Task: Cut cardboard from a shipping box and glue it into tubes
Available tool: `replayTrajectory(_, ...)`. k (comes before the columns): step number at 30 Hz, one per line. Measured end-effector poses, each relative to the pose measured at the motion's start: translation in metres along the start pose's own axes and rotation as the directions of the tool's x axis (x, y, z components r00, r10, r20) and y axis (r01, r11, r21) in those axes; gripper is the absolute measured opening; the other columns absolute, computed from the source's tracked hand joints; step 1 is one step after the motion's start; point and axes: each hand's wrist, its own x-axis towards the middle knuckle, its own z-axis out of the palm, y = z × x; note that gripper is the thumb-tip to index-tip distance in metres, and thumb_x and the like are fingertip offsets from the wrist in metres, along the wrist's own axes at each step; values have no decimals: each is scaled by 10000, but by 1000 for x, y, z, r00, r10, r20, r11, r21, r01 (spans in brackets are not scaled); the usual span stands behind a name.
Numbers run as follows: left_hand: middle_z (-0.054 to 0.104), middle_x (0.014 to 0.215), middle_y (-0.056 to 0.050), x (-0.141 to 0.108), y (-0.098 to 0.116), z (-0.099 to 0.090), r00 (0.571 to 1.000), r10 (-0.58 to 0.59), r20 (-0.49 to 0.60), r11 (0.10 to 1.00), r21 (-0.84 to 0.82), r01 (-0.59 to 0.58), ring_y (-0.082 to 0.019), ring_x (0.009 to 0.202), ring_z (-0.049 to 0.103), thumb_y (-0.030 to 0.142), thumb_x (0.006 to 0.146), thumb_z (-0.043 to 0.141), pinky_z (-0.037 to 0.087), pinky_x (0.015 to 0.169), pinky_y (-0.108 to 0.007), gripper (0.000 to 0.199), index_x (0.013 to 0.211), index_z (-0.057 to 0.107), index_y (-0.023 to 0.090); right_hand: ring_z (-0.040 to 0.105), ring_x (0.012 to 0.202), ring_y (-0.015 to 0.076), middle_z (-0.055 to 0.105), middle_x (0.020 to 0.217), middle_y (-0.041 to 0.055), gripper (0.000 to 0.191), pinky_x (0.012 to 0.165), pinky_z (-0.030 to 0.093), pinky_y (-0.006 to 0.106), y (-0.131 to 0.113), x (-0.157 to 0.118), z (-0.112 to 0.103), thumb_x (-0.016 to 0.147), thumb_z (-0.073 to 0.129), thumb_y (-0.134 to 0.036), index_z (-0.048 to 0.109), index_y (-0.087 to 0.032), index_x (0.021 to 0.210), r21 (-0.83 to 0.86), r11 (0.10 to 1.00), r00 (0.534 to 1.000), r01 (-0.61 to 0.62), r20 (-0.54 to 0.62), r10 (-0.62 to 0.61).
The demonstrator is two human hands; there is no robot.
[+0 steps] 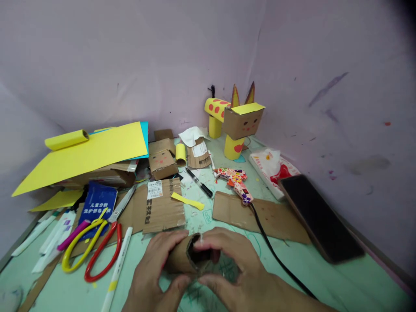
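A short brown cardboard tube (182, 255) lies on its side between my hands, low in the middle of the view. My left hand (156, 268) is wrapped round its left part, fingers over the top and thumb below. At the tube's ragged open right end, my right hand (238, 268) pinches the rim, with fingertips at the mouth and the thumb under it. Just beyond are a yellow paper strip (187, 201), a corrugated cardboard piece (165, 212) with a label, and a long flat cardboard strip (269, 219).
Red-and-yellow-handled scissors (113, 223) and a white marker (117, 266) lie left. A patterned glue gun (238, 184) trails a black cord (276, 251) on the right, near a phone (320, 216). Behind stand a cardboard animal (243, 123) and stacked yellow paper (97, 149).
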Motion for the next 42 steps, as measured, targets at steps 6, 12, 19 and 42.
replayTrajectory(6,666,1153,-39,-4,-3,8,995,-12,-99,991,-131,-1,-264,1099,599,184,718,591,455,976,-410,371,1076,582,282,605,887,210,564,1052,66,504,806,525,331,-4,0,-5,778,681,-429,457,-300,1212,-34,999,1000,11,-7,-11)
replayTrajectory(12,658,1185,-40,-3,0,6,998,5,-70,995,-97,-12,-260,1096,607,118,665,587,450,997,-420,454,1088,600,283,596,1077,243,569,1192,102,718,878,503,334,4,5,-6,749,712,-439,351,-303,1354,-54,991,977,125,180,-113)
replayTrajectory(19,716,1073,-42,1,11,12,992,-73,-104,990,-127,59,-287,1071,630,147,637,651,466,985,-438,327,931,694,284,635,1033,211,621,1143,100,526,855,513,326,4,8,-2,735,591,-169,501,-271,1244,-1,989,975,151,168,-148)
replayTrajectory(42,418,1445,-19,0,14,8,941,-132,-313,939,-345,17,-273,1355,340,227,703,725,284,1116,-454,617,1249,464,344,606,955,228,598,1039,61,443,813,517,352,12,6,-5,685,737,-299,541,-255,1080,414,848,934,-332,20,356)
